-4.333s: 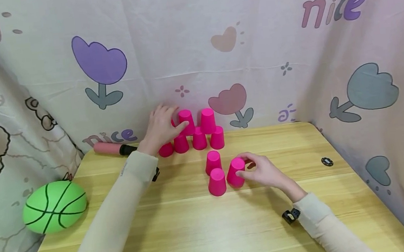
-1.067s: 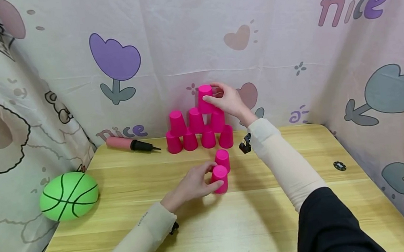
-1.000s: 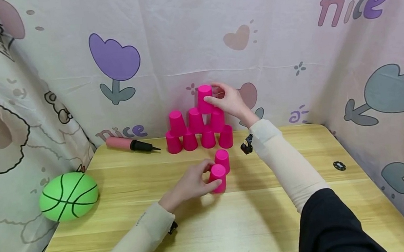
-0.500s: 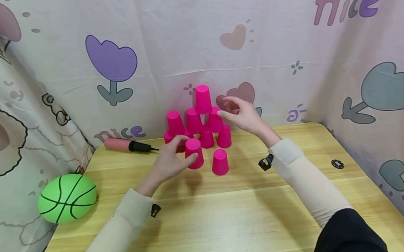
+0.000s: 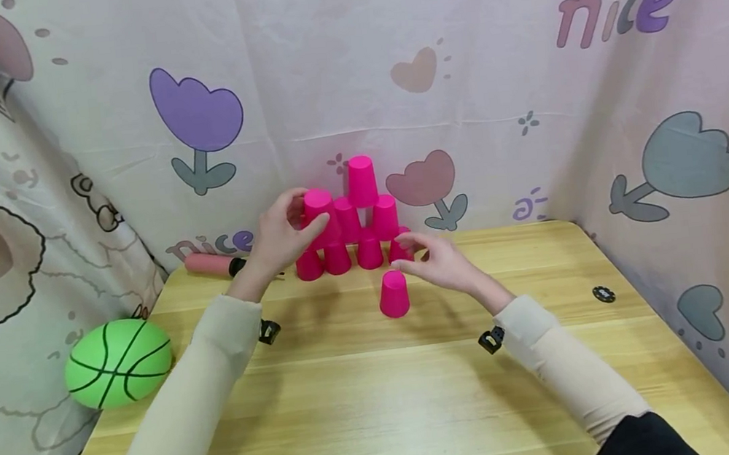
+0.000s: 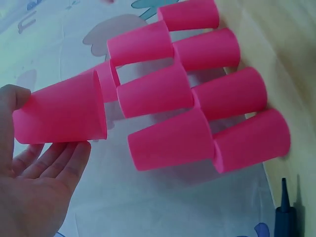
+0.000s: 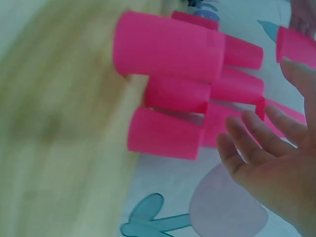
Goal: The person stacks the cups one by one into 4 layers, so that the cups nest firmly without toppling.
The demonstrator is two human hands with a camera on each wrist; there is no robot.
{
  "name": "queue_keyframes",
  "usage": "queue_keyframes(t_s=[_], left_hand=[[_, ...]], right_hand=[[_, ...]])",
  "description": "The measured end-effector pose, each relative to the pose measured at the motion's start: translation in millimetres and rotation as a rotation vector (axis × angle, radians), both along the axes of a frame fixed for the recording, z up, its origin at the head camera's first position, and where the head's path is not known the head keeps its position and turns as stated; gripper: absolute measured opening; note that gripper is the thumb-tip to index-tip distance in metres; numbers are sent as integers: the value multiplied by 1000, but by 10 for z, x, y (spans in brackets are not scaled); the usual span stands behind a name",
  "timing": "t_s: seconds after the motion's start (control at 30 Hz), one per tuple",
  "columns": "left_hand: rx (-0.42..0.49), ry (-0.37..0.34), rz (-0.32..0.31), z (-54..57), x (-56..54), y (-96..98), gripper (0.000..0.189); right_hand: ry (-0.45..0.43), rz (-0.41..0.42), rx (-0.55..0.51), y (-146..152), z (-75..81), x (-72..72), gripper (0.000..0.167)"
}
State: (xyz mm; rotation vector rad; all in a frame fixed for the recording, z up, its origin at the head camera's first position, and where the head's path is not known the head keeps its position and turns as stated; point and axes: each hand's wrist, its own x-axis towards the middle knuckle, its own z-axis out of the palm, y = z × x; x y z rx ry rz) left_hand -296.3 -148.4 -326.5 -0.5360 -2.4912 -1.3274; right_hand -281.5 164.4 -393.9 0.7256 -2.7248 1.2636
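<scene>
My left hand holds a pink cup, thumb on one side and fingers on the other. In the left wrist view this cup is apart from the stack, level with its top. The stack is of upside-down pink cups: a bottom row of several, a second row of three, and one top cup over the right part. A single pink cup stands upside down on the table before the stack. Close to it hovers my right hand, fingers loosely bent and holding nothing, as the right wrist view shows.
On the table's left edge rests a green ball with black lines. A pink and black hand pump lies behind the left arm. A black round chip is at the right. Patterned curtain hangs close behind the stack.
My left hand has lifted a cup from the table and carried it back and up to the stack. My right hand has let go of the top cup and come down toward the single cup.
</scene>
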Motion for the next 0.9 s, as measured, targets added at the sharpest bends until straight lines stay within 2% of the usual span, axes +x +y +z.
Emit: queue_keyframes(t_s=[0.2,0.5,0.73,0.9], left_hand=[[1,-36,43,85,-180,62,60],[24,-78,84,163,-401,81,59],[41,-95,114,189,-512,71,60],[40,-116,134,184,-568,94,62]], right_hand=[[-42,6,11,-31,-173,89,56],[-49,43,13,-79,-351,139,54],[-69,40,10,-69,-445,153,54],[-74,24,-2,-61,-452,174,52]])
